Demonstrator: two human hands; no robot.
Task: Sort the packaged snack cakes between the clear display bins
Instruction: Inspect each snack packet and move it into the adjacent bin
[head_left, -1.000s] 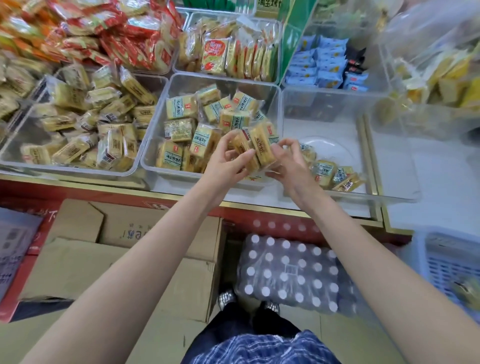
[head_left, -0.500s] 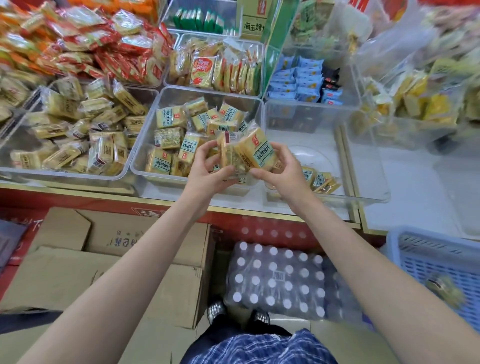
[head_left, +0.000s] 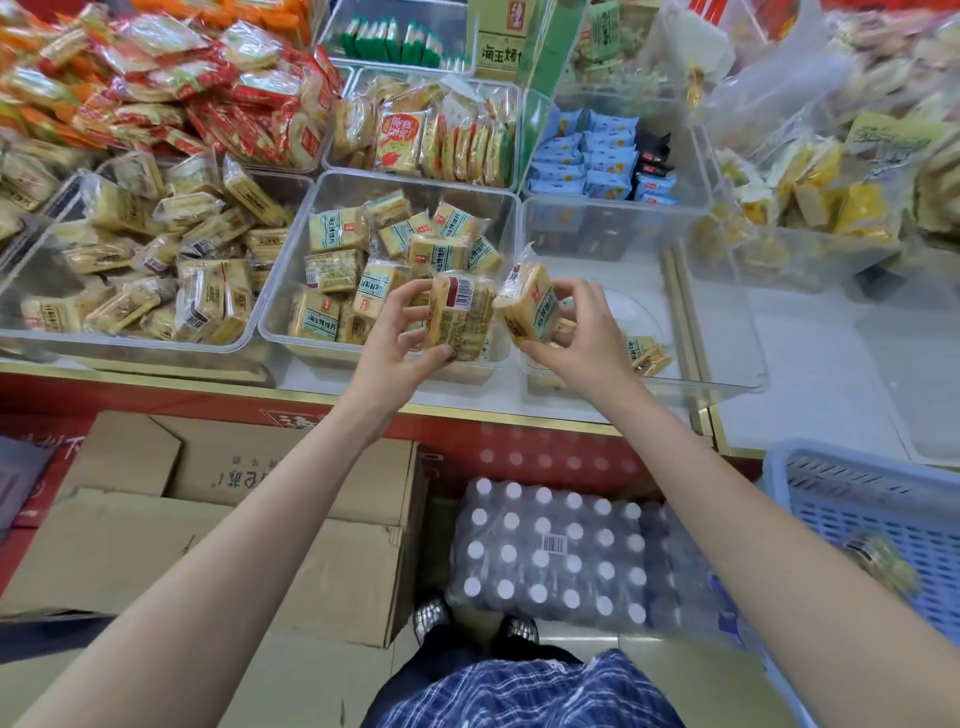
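Above the near rims of two bins, one snack cake (head_left: 460, 317) is gripped in the left hand (head_left: 400, 343), another (head_left: 527, 304) pinched by the right hand (head_left: 582, 332); sorting mid-step, correct bin to be chosen next.

Snack shop counter, clear display bins (head_left: 511, 291) of packaged cakes, cartons (head_left: 291, 519) and bottled-water pack (head_left: 550, 556) below

Right bin (head_left: 727, 364) mostly bare; middle bin (head_left: 291, 291) seemingly crowded.
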